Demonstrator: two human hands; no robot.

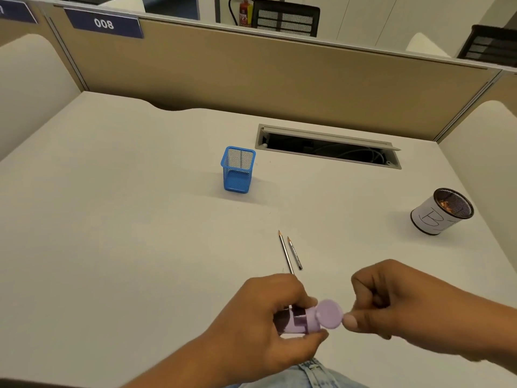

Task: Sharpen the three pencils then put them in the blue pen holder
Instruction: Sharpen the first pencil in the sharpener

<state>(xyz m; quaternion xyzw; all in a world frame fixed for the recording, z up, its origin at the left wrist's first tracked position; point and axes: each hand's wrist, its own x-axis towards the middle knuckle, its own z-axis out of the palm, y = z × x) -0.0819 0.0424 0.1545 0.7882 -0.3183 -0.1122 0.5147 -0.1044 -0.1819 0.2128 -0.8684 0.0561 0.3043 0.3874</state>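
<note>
Gripping purple sharpener [302,322], left hand [268,317] sitting nearer two pencils [285,252]; right hand [405,309], fingers curled, thumbing flip lid [330,315]. Pencils lying on desk [112,219] this side of blue pen holder [237,170], tips pointing toward it.

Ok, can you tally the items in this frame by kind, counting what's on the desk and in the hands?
Pencils: 2
Blue pen holder: 1
Paper-wrapped mesh cup: 1
Purple sharpener: 1
Total: 5
</note>
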